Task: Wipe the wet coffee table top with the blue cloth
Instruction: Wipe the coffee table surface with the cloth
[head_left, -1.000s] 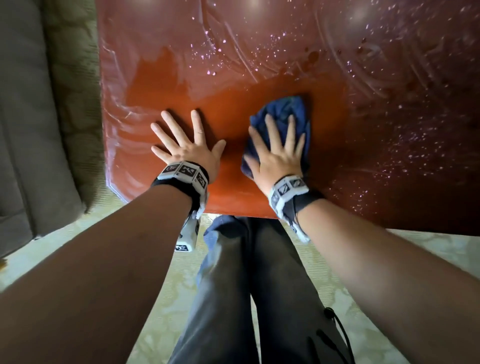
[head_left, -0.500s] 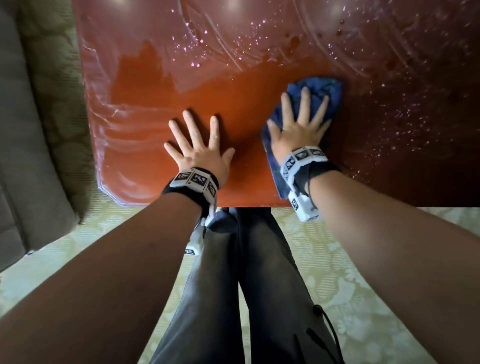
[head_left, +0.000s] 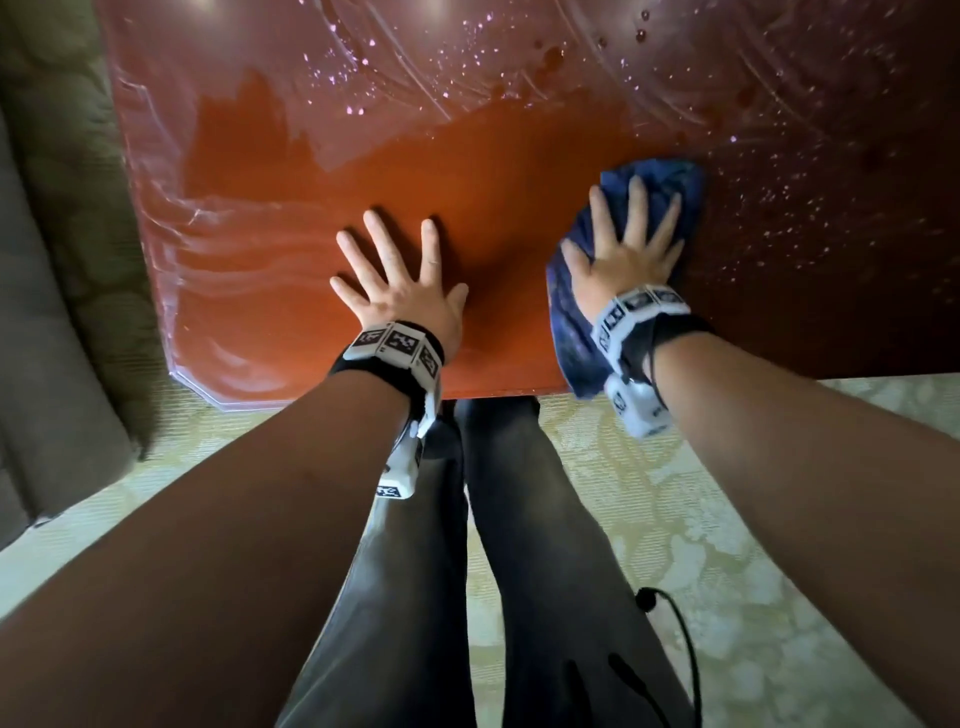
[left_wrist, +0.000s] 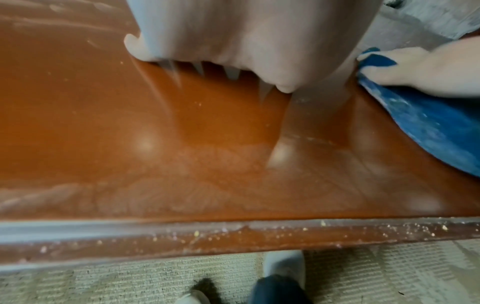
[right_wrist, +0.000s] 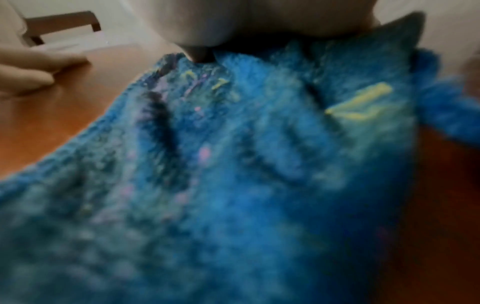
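Right hand (head_left: 626, 265) flat, fingers splayed, pressing fluffy blue cloth (head_left: 670, 182) near table's (head_left: 270, 291) front edge; left hand (head_left: 402, 296) spread flat on glossy wood.

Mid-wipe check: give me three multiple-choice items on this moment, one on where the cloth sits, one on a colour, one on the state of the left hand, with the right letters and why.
1. Where is the cloth?
A. under the right hand, at the table's near edge
B. on the carpet
C. under the left hand

2. What colour is the table top?
A. white
B. reddish-brown
C. green

3. How is the left hand?
A. curled round the cloth
B. lifted clear of the table
C. flat on the table, fingers spread

Answers:
1. A: the head view shows the right hand spread on the cloth, whose near end reaches the table edge.
2. B: the wiped patch reads orange-brown, with droplets farther out.
3. C: its fingers lie straight and splayed on bare wood, apart from the cloth.
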